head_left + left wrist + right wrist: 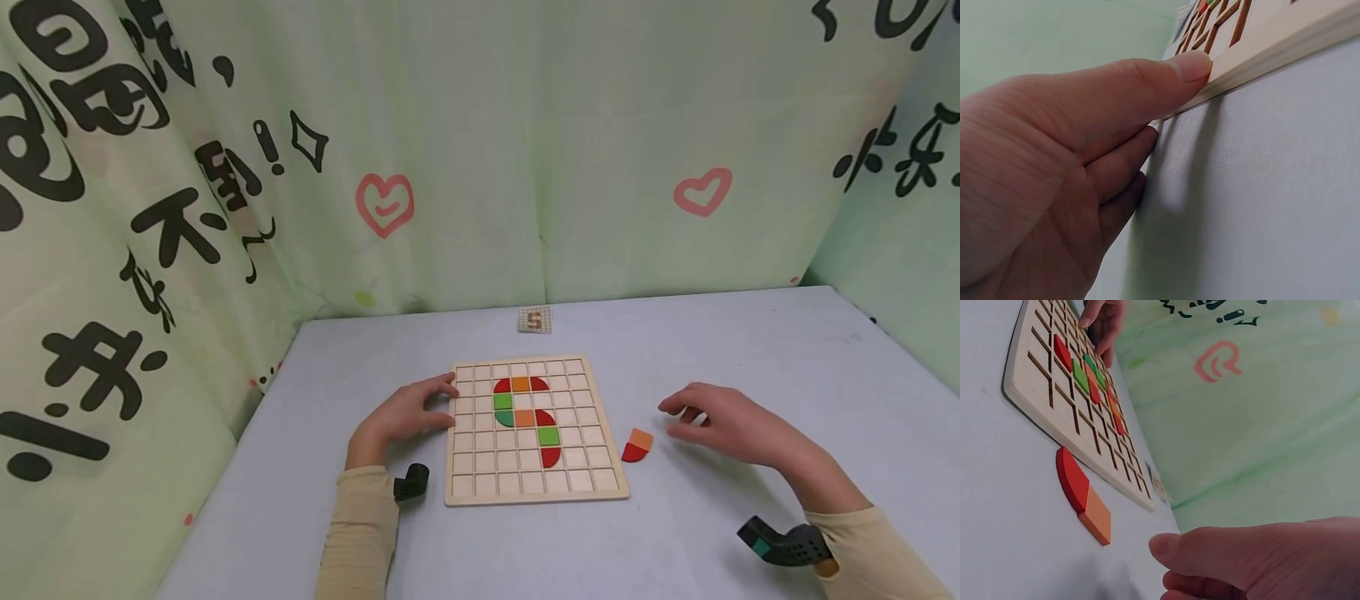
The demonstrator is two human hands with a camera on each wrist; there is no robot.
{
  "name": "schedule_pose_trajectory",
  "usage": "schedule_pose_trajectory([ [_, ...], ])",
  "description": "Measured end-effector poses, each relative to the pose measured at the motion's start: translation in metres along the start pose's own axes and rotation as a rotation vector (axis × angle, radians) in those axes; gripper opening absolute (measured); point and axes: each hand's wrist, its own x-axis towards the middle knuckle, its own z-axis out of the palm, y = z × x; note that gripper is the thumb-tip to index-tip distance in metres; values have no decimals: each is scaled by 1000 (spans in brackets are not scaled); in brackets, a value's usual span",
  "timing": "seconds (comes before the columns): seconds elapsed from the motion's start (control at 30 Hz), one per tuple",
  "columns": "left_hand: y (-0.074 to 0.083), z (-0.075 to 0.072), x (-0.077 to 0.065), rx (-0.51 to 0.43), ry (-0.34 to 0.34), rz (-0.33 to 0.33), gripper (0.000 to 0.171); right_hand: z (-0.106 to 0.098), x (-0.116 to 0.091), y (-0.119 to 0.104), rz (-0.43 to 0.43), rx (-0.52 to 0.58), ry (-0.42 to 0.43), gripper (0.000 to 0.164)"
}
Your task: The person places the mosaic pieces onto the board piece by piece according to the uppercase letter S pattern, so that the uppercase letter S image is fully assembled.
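Note:
A square wooden grid board (465,487) lies on the table with red, orange and green pieces set in its cells, forming an S-like shape. My left hand (405,414) rests at the board's left edge, its thumb (1188,67) on the rim and the other fingers loosely bent alongside. To the right of the board lie two loose pieces side by side, an orange square (641,438) and a red quarter-round (634,452). My right hand (738,425) hovers to the right of them with loosely bent fingers, holding nothing.
A small card (535,320) with an S-like pattern on a grid lies behind the board, near the back edge of the table (360,367). A pale green curtain (480,150) with black writing and pink hearts hangs behind and at both sides.

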Motion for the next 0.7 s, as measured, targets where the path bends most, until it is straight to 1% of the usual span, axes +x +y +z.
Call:
schedule_pose_trajectory([
  [0.1,0,0,0,-6,-5,-4,39,3,1,3,-17,2,-42,36],
  [0.2,0,0,1,-7,-5,-3,38,8,3,3,-32,7,-60,35],
  [0.5,-1,0,0,-6,-3,2,37,22,8,-4,-65,30,-53,39],
  [0.7,-1,0,0,-3,-1,0,36,24,9,-9,-148,39,-68,32],
])
